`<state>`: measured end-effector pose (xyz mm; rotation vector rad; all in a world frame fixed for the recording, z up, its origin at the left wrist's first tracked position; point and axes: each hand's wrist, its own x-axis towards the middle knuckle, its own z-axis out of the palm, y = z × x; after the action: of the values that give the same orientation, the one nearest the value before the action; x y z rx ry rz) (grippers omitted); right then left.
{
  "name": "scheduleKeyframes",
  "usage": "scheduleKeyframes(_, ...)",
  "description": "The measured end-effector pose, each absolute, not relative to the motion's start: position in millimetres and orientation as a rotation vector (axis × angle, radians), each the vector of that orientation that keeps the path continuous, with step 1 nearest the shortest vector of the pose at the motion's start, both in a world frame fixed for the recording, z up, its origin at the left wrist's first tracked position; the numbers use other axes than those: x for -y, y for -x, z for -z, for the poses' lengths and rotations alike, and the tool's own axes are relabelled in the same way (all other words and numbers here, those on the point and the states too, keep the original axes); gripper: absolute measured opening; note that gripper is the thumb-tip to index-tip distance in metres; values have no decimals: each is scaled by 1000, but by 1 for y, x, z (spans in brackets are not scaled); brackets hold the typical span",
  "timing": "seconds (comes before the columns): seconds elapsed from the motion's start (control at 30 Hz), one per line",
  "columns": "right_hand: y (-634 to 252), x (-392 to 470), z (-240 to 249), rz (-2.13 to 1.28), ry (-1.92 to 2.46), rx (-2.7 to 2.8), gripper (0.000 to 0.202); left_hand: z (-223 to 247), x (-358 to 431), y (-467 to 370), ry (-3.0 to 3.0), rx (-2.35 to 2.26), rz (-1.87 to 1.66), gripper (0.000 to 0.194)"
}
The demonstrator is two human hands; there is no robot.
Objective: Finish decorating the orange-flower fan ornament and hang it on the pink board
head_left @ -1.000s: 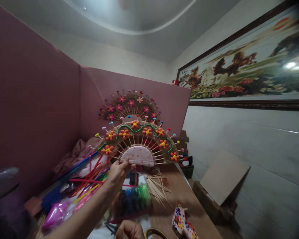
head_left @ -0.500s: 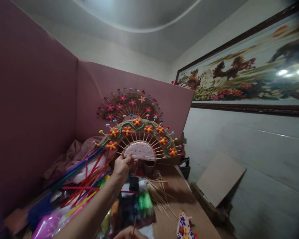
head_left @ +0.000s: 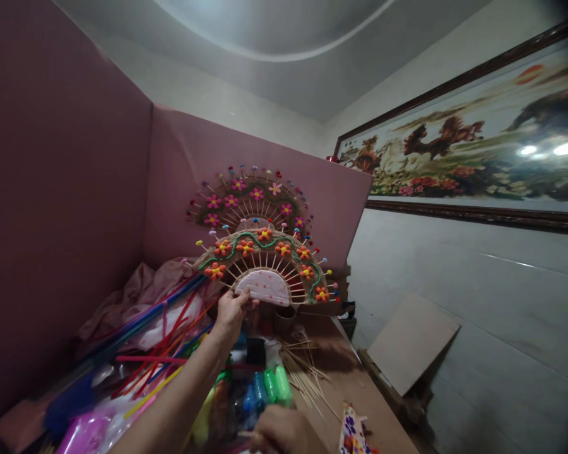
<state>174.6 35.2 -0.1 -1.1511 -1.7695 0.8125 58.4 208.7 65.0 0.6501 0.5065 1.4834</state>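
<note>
My left hand (head_left: 233, 309) is closed on the base of a woven fan (head_left: 246, 258), pinching the white spotted half-round (head_left: 264, 287). The fan is held up, its thin ribs spread and decorated with orange flowers, a wavy green strand and small coloured balls along the outer edge. Low in the view, my right hand (head_left: 284, 432) is blurred and closed, with a thin stick (head_left: 245, 434) poking out on its left side. Just beyond that hand lie packets of green (head_left: 277, 384) and blue (head_left: 259, 392) material.
A second fan (head_left: 253, 198) with pink flowers stands behind, against the pink panel (head_left: 331, 208). Bamboo sticks (head_left: 307, 378) lie on the wooden table (head_left: 373, 410), near a flowered cloth piece (head_left: 353, 429). Coloured strips (head_left: 170, 334) and plastic bags (head_left: 88, 432) crowd the left.
My right hand has risen from the bottom edge and moved right, its stick turning from upright to sideways. The held fan has shifted and tilted slightly, still in my left hand.
</note>
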Motion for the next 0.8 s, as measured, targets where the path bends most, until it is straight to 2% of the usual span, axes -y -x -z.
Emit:
scheduleKeyframes(0.07, -180, -45, -19, -632, 1154, 1965, 30, -64, -210, -59, -656, -509, -1488, 20)
scheduleKeyframes(0.2, -187, -60, -69, -429, 1254, 1986, 29, -65, -211, -59, -674, -508, -1500, 19)
scheduleKeyframes(0.4, -198, -97, -141, 166, 1321, 1904, 23, -81, -216, -57, -724, -464, -1535, 25)
scheduleKeyframes(0.6, -210, -133, -180, 526, 1397, 1848, 30, -111, -233, -51, -809, -393, -1573, 47)
scheduleKeyframes(0.8, -215, -169, -215, 875, 1456, 1721, 33, -143, -260, -50, -844, -334, -1600, 41)
